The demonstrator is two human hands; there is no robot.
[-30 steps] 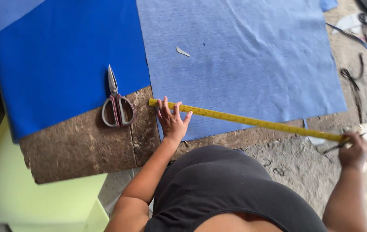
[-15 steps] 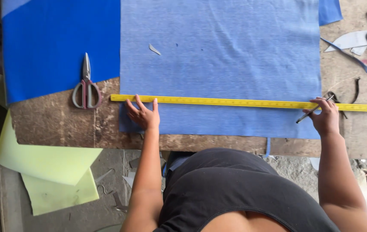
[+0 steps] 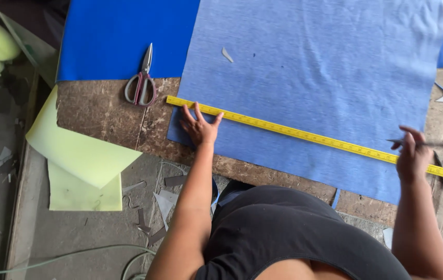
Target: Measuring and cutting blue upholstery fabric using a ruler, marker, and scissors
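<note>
Two hands rest on one long yellow ruler [image 3: 315, 136]. The ruler lies on the light blue cloth [image 3: 325, 78], and everything here is told from that ruler.

Its long line runs from the upper left down to the lower right, across the near part of the cloth. The left hand [image 3: 201, 127] sits at the ruler's left end, on the near side of it. The fingers are spread wide and flat, and the tips touch the ruler's edge. This hand grips nothing; it only presses down on cloth and ruler.

The right hand [image 3: 412, 155] is near the ruler's right end, also on the near side, touching or just above it. Its fingers are curled shut around a thin dark marking stick [image 3: 413, 142]. The stick points left, just above the ruler's far edge. So the ruler's edge lies right under the stick, and the right hand is the nearer hand to it.

Past the ruler's left end, up and to the left, lie scissors [image 3: 141, 83] with grey and pink handles. They are closed, with the blades pointing away from the person, half on the dark blue sheet [image 3: 123, 36] and half on the brown wooden board [image 3: 102, 111].

Below and left of the ruler, pale yellow sheets [image 3: 76, 155] hang off the board. A small pale scrap [image 3: 226, 55] lies on the cloth, far side of the ruler.

I see no packages, labels or signs.
</note>
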